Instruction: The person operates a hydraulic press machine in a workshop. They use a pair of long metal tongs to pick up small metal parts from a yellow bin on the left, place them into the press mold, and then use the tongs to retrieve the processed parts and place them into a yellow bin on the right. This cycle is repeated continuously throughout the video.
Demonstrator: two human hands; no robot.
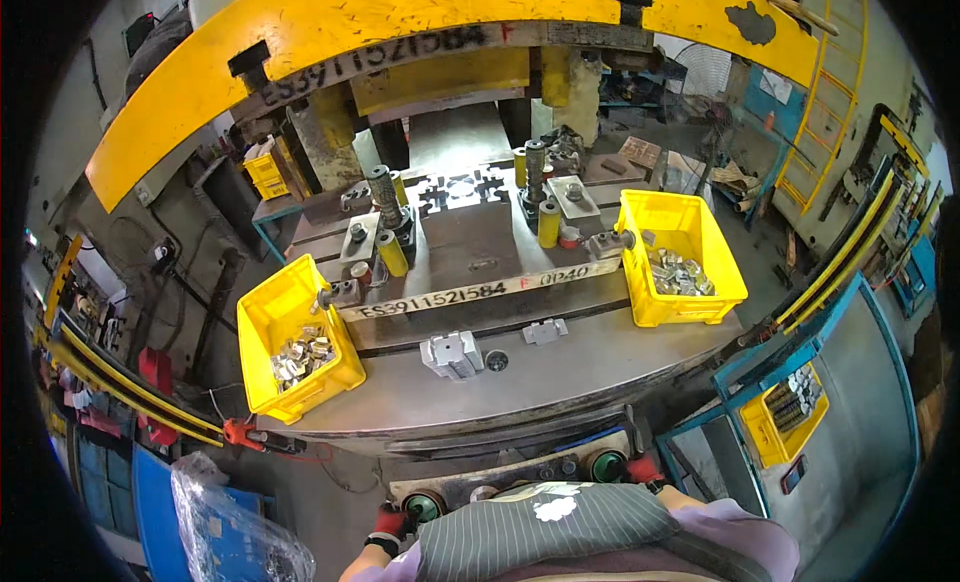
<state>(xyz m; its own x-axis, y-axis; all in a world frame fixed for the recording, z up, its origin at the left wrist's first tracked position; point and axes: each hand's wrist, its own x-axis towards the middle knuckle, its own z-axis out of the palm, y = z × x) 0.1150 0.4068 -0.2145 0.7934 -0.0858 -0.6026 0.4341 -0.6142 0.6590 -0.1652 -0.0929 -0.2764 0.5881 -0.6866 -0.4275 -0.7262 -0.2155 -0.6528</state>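
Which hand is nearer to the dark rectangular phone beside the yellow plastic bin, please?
Right: the red-gloved right hand is left of the phone; the red-gloved left hand is farther left.

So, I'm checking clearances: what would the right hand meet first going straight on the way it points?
Most likely the round green control beside the right hand; whether they touch is unclear.
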